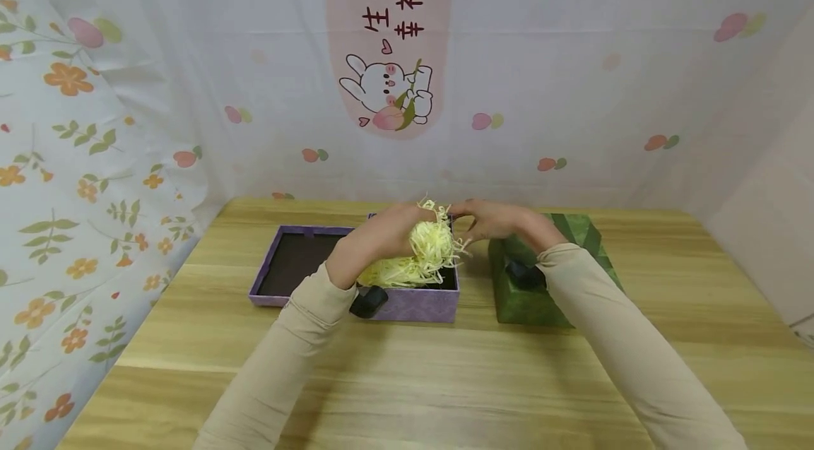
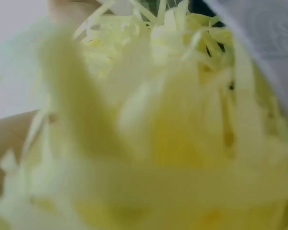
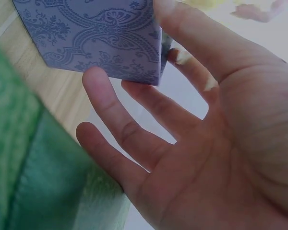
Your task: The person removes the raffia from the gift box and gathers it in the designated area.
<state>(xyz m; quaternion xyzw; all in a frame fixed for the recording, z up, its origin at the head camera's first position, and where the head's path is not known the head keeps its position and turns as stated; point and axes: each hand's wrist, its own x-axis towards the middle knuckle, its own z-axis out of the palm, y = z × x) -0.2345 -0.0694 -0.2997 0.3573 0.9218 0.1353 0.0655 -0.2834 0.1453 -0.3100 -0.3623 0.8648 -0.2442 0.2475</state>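
Observation:
My left hand [image 1: 394,227] grips a bunch of pale yellow shredded paper [image 1: 434,244] over an open purple patterned box [image 1: 413,305]. In the left wrist view, blurred shredded paper [image 2: 182,120] fills most of the picture and hides the fingers. More of the paper lies inside the box, whose floor looks dark. My right hand [image 1: 490,218] is at the box's far right corner, fingers spread and slightly bent. In the right wrist view, the thumb and fingers of the right hand [image 3: 197,143] surround the purple box's corner [image 3: 110,43]; contact is hard to tell.
A purple-rimmed lid [image 1: 299,263] with a dark inside lies at the left, against the box. To the right, beneath my right forearm, stands a green box [image 1: 531,305] with a band across it. The wooden table [image 1: 407,379] meets a patterned curtain [image 1: 254,174] at the back.

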